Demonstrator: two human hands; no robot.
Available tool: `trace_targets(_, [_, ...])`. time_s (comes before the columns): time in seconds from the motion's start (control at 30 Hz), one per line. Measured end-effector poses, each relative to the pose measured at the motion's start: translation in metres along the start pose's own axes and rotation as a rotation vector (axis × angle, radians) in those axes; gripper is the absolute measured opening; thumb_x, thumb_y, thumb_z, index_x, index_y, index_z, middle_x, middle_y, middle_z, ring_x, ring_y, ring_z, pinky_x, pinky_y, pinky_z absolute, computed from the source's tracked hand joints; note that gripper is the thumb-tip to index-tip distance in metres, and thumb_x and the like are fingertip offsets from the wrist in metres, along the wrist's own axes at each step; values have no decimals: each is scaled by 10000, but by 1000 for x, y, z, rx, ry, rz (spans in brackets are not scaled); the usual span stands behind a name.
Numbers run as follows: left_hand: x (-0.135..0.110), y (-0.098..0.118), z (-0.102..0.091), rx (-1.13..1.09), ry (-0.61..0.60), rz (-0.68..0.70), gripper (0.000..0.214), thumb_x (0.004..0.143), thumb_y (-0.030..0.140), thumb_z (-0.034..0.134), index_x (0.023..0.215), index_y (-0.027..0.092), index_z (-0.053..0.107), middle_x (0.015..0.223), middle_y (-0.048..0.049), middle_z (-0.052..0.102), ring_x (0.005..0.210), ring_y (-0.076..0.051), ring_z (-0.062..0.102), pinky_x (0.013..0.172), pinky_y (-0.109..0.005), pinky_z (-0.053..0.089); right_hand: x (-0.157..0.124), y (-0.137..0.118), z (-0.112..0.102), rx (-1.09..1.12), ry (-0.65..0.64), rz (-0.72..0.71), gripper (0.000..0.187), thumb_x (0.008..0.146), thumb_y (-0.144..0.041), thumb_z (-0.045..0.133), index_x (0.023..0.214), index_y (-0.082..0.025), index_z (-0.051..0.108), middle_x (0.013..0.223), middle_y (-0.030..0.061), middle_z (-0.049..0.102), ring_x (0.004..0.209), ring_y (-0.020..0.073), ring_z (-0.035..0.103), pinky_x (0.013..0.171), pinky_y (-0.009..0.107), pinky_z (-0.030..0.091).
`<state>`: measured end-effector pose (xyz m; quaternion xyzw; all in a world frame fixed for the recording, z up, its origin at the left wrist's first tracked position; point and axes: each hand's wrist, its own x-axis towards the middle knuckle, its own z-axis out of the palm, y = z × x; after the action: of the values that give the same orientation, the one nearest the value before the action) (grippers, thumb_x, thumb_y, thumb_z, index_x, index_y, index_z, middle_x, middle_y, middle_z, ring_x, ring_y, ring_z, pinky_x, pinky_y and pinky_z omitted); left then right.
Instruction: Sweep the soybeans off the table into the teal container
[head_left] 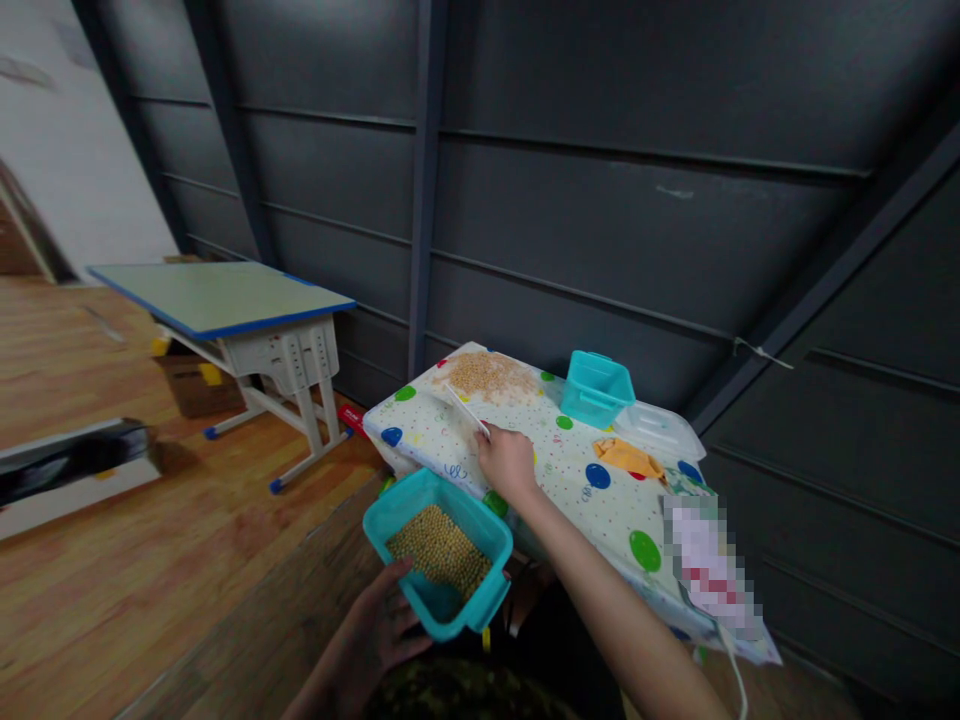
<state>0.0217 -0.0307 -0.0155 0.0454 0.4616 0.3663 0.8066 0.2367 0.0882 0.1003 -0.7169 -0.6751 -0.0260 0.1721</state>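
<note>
My left hand (379, 622) grips the near-left wall of a teal plastic container (469, 502), thumb over the rim and fingers beneath. Round yellow beans, which look like soybeans (442, 550), partly fill it. It is held tilted just off the table's front edge. In my right hand (510, 462) is a thin white flat piece (465, 410), like a card or scraper, slanting out over the tablecloth. Past its far end lies a spread pile of tan beans or grains (484, 374) with paler bits around it, apart from the white piece.
A second teal container (598, 390) stands at the table's back, beside a clear lid (660, 430) and an orange cloth (628, 457). The balloon-print tablecloth (559, 500) covers the table against a dark panelled wall (540, 200). A desk (225, 295) stands to the left.
</note>
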Motion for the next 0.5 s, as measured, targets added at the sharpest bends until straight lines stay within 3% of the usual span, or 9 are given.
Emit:
trace_targets(0.1, [2,-1,-1,86,27,42,575,904,423,787,1407,214,603,1002,-101,814,898,-327,808,890,-474,606,17,28,-5,141,50,0,301,1010,-365,626,862,-190,821,855,123,825,770,243,731,671,286,446])
trace_targets(0.2, [4,-2,-3,98,24,50,577,905,454,773,1407,224,605,1045,-111,812,926,-334,807,919,-489,600,32,70,-24,463,52,1,424,901,-525,730,640,-191,712,620,46,698,620,194,607,577,279,394])
trace_targets(0.33, [6,-4,-5,94,14,75,521,910,444,749,1376,247,623,1106,-121,813,980,-353,813,924,-503,605,30,115,-49,851,-216,8,520,653,-649,878,788,-155,786,758,52,750,669,177,606,602,280,460])
trace_targets(0.43, [6,-5,-4,116,20,73,500,912,442,760,1346,229,630,1125,-134,815,1011,-353,811,901,-486,617,17,124,-52,904,-381,70,560,596,-614,918,871,-137,819,829,81,784,688,181,626,593,277,468])
trace_targets(0.5, [5,-4,-2,129,38,66,512,916,442,760,1358,225,619,1097,-125,815,960,-339,813,891,-485,623,11,122,-44,928,-402,87,552,568,-598,934,850,-137,817,822,80,786,682,176,621,583,270,457])
